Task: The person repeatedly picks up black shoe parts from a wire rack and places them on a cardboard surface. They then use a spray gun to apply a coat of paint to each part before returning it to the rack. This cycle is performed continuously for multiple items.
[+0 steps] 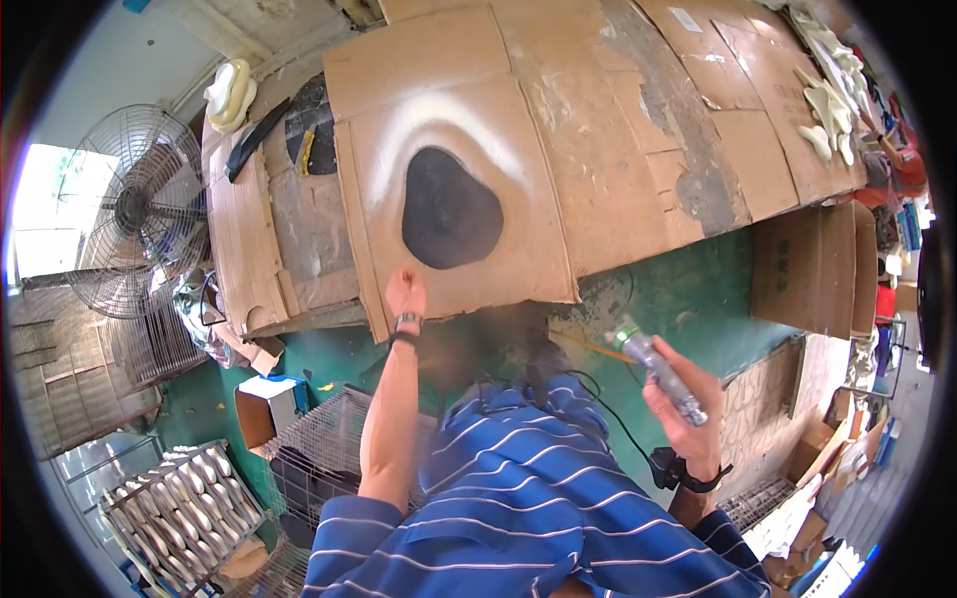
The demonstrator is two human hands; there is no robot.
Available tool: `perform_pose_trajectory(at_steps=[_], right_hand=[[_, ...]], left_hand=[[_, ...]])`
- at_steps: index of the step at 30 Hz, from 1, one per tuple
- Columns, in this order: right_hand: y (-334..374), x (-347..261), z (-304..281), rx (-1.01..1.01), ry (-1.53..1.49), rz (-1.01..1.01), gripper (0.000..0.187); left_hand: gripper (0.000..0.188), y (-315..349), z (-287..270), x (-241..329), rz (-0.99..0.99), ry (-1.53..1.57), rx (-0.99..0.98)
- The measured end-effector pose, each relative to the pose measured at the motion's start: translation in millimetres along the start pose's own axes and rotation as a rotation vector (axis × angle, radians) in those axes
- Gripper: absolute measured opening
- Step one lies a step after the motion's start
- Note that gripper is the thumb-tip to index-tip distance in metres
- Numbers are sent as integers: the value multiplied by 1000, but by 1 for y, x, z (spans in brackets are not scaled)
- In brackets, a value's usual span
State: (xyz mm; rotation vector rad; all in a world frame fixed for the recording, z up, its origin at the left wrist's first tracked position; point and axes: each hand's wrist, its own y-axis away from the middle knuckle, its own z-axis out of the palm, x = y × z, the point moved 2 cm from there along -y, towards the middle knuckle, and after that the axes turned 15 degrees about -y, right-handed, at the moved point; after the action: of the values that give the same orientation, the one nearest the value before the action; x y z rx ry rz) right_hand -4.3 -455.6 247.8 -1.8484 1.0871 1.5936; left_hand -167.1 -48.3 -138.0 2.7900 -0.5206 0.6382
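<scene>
My left hand (406, 293) is closed at the front edge of a cardboard-covered bench, its fingers curled together. Whether anything is pinched in it cannot be made out. Just beyond it lies a dark, rounded triangular patch (451, 209) in the cardboard sheet (528, 249), ringed on its far side by a whitish, powdery halo. My right hand (688, 409) is off to the right, past the bench's edge, wrapped round a grey cylindrical hand tool (666, 381). The tool's green end points up and to the left, slightly blurred.
Pale moulded pieces (230, 96) are stacked at the bench's far left, with more pale pieces (825, 115) at far right. A big wire fan (132, 207) stands left. A cardboard box (812, 264) is right; a rack of pale pieces (184, 508) and wire cage (324, 448) are lower left.
</scene>
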Motion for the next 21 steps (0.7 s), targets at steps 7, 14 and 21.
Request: perform_pose_trajectory(at_steps=[7, 14, 21], right_hand=[[2, 9, -27, -11, 35, 81, 50], [-12, 23, -32, -3, -22, 2, 51], [-37, 38, -19, -143, -57, -44, 55]], left_hand=[[27, -12, -10, 80, -93, -297, 56], [20, -17, -17, 91, 11, -308, 139], [26, -36, 18, 68, -467, 645, 25]])
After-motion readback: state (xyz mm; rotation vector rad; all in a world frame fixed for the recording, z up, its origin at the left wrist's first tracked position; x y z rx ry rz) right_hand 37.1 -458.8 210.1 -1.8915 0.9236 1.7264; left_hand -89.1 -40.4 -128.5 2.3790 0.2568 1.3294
